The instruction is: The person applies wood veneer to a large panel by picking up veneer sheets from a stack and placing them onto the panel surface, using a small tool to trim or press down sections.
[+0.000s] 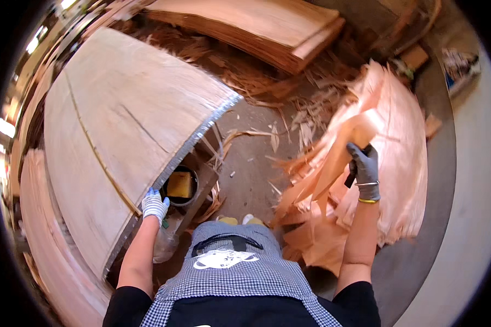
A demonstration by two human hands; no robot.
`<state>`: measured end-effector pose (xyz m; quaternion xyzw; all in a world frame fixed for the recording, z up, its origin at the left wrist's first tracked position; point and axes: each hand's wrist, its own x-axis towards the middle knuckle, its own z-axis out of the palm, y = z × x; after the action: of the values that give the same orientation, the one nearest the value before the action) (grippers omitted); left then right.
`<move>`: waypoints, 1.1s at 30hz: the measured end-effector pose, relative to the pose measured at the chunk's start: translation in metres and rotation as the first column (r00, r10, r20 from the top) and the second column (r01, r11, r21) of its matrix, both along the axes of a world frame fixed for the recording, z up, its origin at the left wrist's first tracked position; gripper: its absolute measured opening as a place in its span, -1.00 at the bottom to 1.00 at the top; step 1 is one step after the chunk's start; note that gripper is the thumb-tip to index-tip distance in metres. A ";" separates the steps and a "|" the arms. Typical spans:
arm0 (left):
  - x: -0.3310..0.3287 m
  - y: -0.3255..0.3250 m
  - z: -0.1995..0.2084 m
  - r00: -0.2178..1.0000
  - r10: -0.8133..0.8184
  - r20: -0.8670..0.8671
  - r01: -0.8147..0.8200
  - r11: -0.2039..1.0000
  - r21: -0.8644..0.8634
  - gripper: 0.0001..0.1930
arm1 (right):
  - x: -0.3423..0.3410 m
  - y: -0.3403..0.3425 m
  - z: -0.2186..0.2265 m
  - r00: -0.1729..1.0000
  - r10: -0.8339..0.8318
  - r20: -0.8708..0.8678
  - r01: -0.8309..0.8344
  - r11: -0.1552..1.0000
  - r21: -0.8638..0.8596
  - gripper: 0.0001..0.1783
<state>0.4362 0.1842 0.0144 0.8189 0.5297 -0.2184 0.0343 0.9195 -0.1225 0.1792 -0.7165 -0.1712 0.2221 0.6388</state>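
One broad stack of thin wood sheets fills the left of the scene, its top sheet pale, with one long dark crack running down it and a shorter one beside it. A second stack lies at the far side, well apart. On the right sits one loose heap of pinkish sheets, curled and torn at the edges (too many layers to count). Scraps of wood litter the floor between all three.

Under the near edge of the left stack stands one dark bucket with something yellow inside it.

The person wears a checked apron and two gloves. The left hand, in a white glove, reaches forward with the arm nearly straight, the fingers curled over the near edge of the left stack and touching it. The right hand, in a grey glove, is raised with the elbow bent; its fingers are closed around a strip of sheet lifted out of the pink heap. Two bangles circle the right wrist.
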 end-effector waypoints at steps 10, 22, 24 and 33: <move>-0.026 -0.003 -0.029 0.988 -0.047 0.146 0.018 0.981 0.193 -0.46 | 0.089 0.147 0.052 0.971 -0.234 0.039 0.193 0.874 0.447 -0.81; 0.125 0.131 0.094 0.513 0.358 0.780 -0.314 0.924 -0.217 -0.51 | 0.152 0.330 0.141 0.966 -0.050 0.252 -0.058 0.913 0.404 -0.82; 0.206 0.146 0.112 0.283 0.228 0.932 -0.037 0.973 -0.227 -0.38 | 0.130 0.360 0.158 0.974 -0.007 0.226 -0.071 0.940 0.334 -0.82; 0.455 0.254 0.213 0.469 -0.440 0.765 0.120 0.890 0.439 -0.49 | 0.231 0.464 0.165 0.970 0.230 0.079 -0.241 0.870 0.430 -0.83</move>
<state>0.8907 0.4382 0.2275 0.8891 0.3285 0.2968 0.1160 1.1508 0.3412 0.3441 -0.5315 -0.3107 0.2451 0.7489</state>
